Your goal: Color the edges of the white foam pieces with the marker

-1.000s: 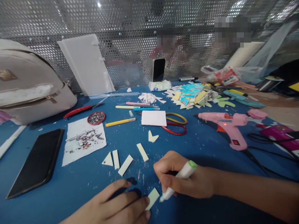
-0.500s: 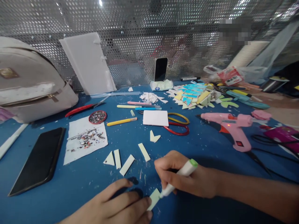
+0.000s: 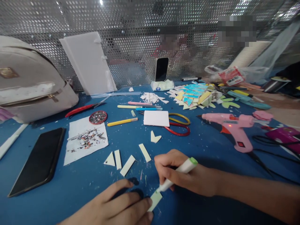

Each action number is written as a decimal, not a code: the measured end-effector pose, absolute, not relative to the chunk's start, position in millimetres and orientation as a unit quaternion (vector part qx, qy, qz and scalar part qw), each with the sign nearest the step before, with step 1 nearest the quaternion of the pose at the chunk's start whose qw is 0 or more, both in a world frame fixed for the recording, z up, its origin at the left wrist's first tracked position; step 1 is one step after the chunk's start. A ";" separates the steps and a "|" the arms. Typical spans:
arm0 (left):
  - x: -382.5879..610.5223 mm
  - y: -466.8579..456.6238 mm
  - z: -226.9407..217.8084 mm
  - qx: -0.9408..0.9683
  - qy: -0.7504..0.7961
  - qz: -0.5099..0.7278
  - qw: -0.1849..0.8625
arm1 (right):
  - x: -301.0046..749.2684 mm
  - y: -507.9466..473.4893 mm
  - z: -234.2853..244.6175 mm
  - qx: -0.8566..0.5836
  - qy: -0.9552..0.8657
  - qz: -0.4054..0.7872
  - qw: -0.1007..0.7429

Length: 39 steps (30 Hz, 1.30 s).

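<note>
My right hand (image 3: 180, 175) is closed around a white marker (image 3: 179, 174) with a green end. The marker's tip touches the upper end of a small pale green strip (image 3: 155, 200). At the strip's lower end, the fingertips of my left hand (image 3: 126, 204) hold it against the table, partly covering it. Just beyond my hands lie a pale triangle with a small hole (image 3: 110, 159), two short strips beside it, another strip (image 3: 145, 152), and a V-shaped piece (image 3: 155, 137).
A white block (image 3: 156, 118) partly covers scissors (image 3: 179, 128). Felt pens (image 3: 122, 122) lie nearby. To the right is a pink glue gun (image 3: 231, 125) with its light on. Leftward are a black phone (image 3: 38, 161), a sheet of sequins (image 3: 86, 140) and a backpack (image 3: 30, 84).
The marker tip has moved up and slightly left, from the strip's right edge to its upper end. My right hand shifted slightly with it; my left hand stayed in place.
</note>
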<state>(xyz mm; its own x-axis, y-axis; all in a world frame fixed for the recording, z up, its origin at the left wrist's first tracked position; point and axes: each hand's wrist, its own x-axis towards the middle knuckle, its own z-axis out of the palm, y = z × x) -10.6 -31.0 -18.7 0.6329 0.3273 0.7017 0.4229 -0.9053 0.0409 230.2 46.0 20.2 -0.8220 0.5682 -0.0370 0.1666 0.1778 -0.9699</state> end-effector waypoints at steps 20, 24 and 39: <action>-11.5 -33.9 -13.3 -0.907 -0.218 -0.358 0.043 | 230.2 46.7 20.0 -0.249 -0.726 0.615 0.179; -12.1 -34.7 -9.9 -0.912 -0.226 -0.342 0.028 | 229.6 47.7 19.9 -0.246 -0.725 0.621 0.167; -13.5 -31.9 -10.1 -0.913 -0.207 -0.351 0.029 | 229.2 48.1 19.7 -0.244 -0.728 0.621 0.158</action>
